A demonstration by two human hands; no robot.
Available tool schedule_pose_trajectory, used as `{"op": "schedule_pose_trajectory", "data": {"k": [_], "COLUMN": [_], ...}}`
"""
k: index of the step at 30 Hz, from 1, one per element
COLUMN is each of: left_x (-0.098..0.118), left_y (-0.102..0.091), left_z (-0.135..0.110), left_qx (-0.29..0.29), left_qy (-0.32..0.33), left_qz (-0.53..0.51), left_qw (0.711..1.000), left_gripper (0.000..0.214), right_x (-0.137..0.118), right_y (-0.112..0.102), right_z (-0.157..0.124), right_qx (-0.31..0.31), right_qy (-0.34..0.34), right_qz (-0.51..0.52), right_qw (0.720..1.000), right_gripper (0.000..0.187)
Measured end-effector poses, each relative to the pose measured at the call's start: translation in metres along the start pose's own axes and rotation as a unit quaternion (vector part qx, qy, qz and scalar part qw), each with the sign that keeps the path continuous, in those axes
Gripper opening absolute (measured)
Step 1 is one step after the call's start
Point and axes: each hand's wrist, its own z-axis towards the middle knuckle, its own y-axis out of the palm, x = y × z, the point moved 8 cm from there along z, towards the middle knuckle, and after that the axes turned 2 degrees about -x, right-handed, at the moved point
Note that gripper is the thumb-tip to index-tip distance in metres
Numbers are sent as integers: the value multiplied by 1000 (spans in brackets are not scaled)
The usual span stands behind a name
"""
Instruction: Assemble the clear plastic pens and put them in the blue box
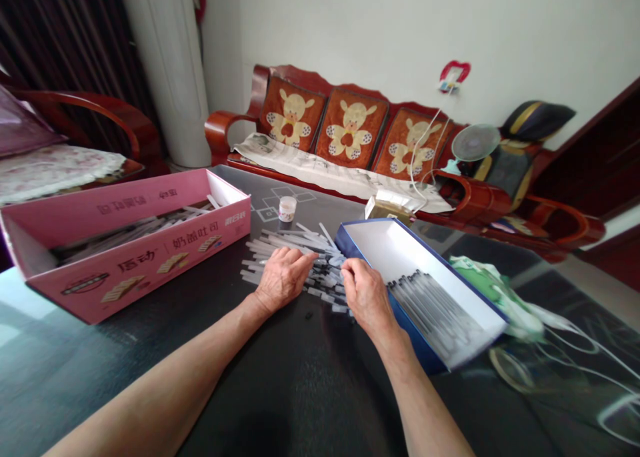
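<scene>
Over a loose pile of slim, whitish, translucent sticks (273,242) on the dark table, my two hands work close together. My left hand (285,277) is closed, thumb and forefinger pinched at the pile's middle. Just to its right, my right hand (367,293) is closed too, its fingertips pinched towards the left hand. What either pinch holds is too small to make out. Beside the right hand stands an open blue box (425,247) with white inner walls; similar sticks with dark ends (435,310) lie in it side by side.
A long pink box (170,257) holding more sticks stands at the left. Behind the pile are a small white cup (287,209) and a tissue box (390,209). A green-and-white packet (493,293), white cables (590,370) and a clear round object (515,370) lie at the right.
</scene>
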Motion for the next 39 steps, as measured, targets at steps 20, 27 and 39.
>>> {"op": "schedule_pose_trajectory", "data": {"k": [20, 27, 39], "left_x": [10, -2, 16], "left_y": [-6, -9, -3], "left_z": [3, 1, 0], "left_qx": [14, 43, 4], "left_qy": [-2, -58, 36], "left_qz": [25, 27, 4], "left_qw": [1000, 997, 999], "left_gripper": [24, 21, 36], "right_x": [-3, 25, 53], "right_y": [-3, -3, 43], "right_z": [-3, -2, -21], "right_qx": [47, 41, 162], "right_qy": [3, 72, 362], "right_qz": [5, 142, 666], "right_qw": [999, 986, 632], "right_gripper": [17, 17, 35]}}
